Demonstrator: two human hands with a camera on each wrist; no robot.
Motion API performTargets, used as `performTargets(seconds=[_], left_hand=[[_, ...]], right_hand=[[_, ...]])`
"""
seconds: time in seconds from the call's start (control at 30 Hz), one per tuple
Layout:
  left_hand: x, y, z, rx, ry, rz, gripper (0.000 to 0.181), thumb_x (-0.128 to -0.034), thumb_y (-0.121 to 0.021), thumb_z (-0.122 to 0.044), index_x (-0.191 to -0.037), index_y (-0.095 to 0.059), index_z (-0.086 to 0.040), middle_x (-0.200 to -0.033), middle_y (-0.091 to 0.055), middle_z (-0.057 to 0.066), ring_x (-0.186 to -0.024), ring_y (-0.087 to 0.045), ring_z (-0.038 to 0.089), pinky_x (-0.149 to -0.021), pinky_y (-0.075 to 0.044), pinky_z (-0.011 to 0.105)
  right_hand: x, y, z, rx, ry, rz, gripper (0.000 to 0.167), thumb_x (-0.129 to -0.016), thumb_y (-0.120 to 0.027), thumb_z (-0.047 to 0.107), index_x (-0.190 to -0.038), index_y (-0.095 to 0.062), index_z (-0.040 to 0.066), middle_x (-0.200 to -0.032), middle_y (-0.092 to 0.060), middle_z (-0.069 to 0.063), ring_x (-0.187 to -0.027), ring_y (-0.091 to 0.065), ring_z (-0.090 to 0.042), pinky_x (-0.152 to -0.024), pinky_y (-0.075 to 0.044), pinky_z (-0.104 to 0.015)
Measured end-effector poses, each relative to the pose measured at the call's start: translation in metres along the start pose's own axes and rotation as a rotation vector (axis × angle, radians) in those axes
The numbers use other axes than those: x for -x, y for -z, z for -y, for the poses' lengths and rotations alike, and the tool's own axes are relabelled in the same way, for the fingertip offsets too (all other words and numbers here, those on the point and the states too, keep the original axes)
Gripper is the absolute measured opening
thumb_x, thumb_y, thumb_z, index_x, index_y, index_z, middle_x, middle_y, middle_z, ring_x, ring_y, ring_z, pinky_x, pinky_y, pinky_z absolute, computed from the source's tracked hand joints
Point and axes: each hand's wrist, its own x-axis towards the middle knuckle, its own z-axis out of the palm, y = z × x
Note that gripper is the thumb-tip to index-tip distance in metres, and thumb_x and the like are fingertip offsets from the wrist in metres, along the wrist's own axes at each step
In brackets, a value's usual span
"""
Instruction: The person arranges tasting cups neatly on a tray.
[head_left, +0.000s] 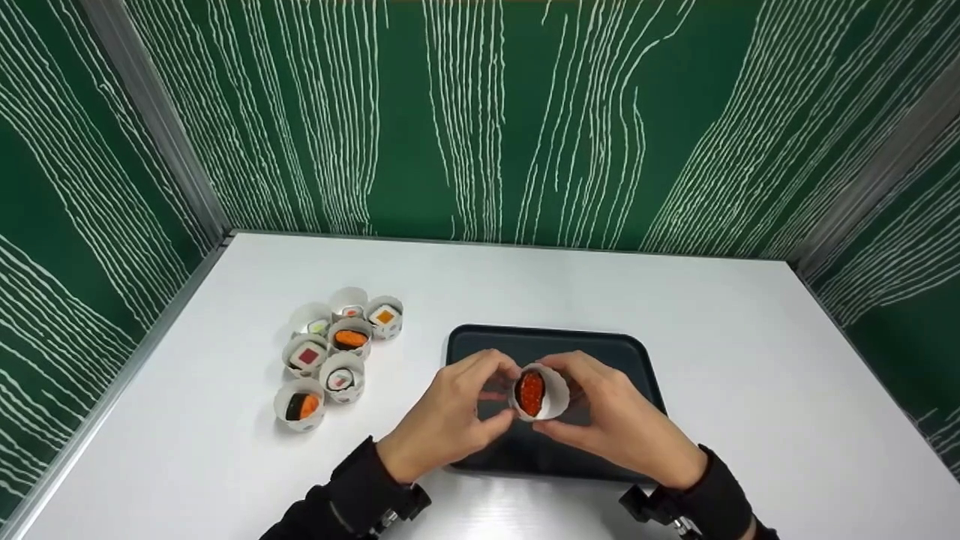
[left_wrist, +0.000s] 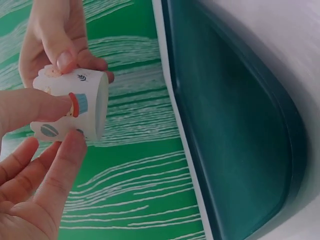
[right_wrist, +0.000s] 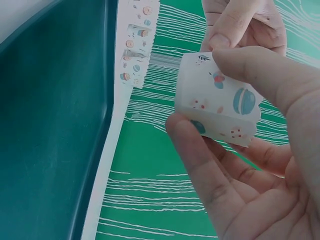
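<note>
One cup (head_left: pixel 556 394) is gripped by the left hand (head_left: pixel 448 426) and the right hand (head_left: pixel 621 420) over one tray (head_left: pixel 517 342).
The cup is pinched between thumb and fingers of both hands, above the tray's middle and apart from it, tilted; one red-topped sushi (head_left: pixel 531 394) is seen inside. The tray is set on the bench (head_left: pixel 739 352), well in from its left, far and right edges. Seven other cups (head_left: pixel 343 361) are clustered towards the bench's left edge, and one sushi is seen in each: two are orange and black, two are square-centred, three are otherwise.
</note>
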Motion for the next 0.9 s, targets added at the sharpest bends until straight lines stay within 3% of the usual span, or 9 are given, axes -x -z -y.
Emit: performTargets(seconds=[0.17, 0.27, 0.6, 0.9], left_hand=[[0.0006, -0.0013, 0.0014, 0.016, 0.007, -0.042, 0.030, -0.0940, -0.078, 0.001, -0.119, -0.063, -0.006, -0.118, -0.069, 0.010, -0.114, -0.073, 0.020, -0.092, -0.062, 0.022], [0.0002, -0.0019, 0.0011, 0.014, -0.011, -0.069, 0.026, -0.0932, -0.080, 0.000, -0.115, -0.067, -0.006, -0.113, -0.070, 0.010, -0.110, -0.074, 0.019, -0.090, -0.064, 0.026], [0.0007, -0.0062, 0.0011, -0.098, -0.077, -0.117, 0.019, -0.0928, -0.082, -0.006, -0.109, -0.073, -0.009, -0.104, -0.073, 0.006, -0.090, -0.070, 0.015, -0.079, -0.061, 0.024], [0.0016, -0.0099, 0.0022, -0.177, -0.107, -0.131, 0.019, -0.0928, -0.083, -0.009, -0.109, -0.074, -0.010, -0.103, -0.072, 0.003, -0.089, -0.070, 0.015, -0.079, -0.060, 0.024]], right_hand=[[-0.0011, 0.0002, -0.0008, 0.000, -0.006, -0.005, 0.059, -0.091, -0.088, 0.028, -0.142, -0.060, 0.019, -0.131, -0.067, 0.005, -0.109, -0.068, -0.010, -0.085, -0.061, -0.030], [-0.0022, 0.0005, -0.0007, 0.010, -0.014, -0.001, 0.061, -0.091, -0.089, 0.028, -0.143, -0.059, 0.019, -0.133, -0.066, 0.005, -0.110, -0.067, -0.010, -0.085, -0.061, -0.030], [-0.0014, -0.0013, -0.0027, 0.039, 0.017, -0.001, 0.065, -0.091, -0.089, 0.025, -0.145, -0.054, 0.019, -0.136, -0.063, 0.003, -0.110, -0.065, -0.009, -0.085, -0.059, -0.029], [-0.0003, -0.0029, -0.0049, 0.044, 0.023, 0.006, 0.060, -0.088, -0.091, 0.019, -0.137, -0.058, 0.014, -0.126, -0.062, 0.007, -0.108, -0.064, -0.005, -0.091, -0.060, -0.028]])
